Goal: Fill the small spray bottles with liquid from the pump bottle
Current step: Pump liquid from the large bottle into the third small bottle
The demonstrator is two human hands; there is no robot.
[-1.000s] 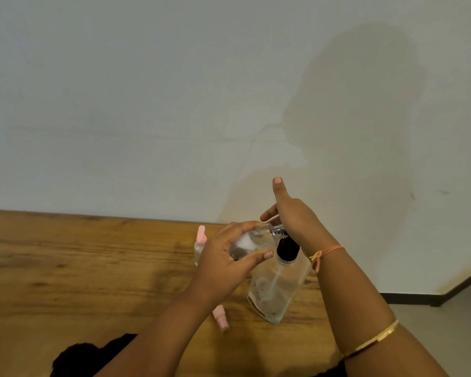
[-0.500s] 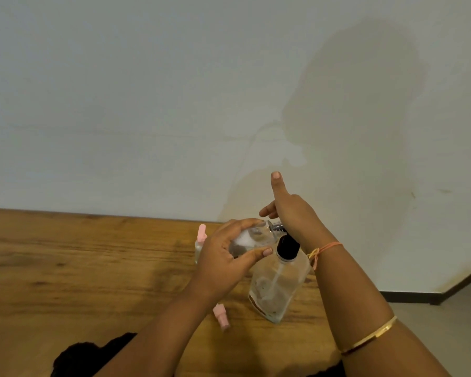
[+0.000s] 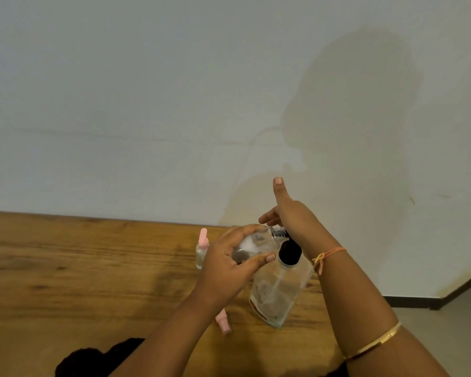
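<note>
A clear pump bottle with a black collar stands on the wooden table, holding some clear liquid. My left hand grips a small clear spray bottle, tilted with its open mouth at the pump's spout. My right hand rests on the pump head with its heel, thumb pointing up and fingers loosely spread. A second small spray bottle with a pink nozzle stands upright just behind my left hand. A loose pink spray top lies on the table below my left wrist.
A plain white wall rises directly behind the table. The table's right end is beside the pump bottle, with floor and a dark skirting board beyond. Dark cloth shows at the bottom edge.
My right hand has shifted slightly on the pump head, rising and settling again. The small bottle stays held at the spout.
</note>
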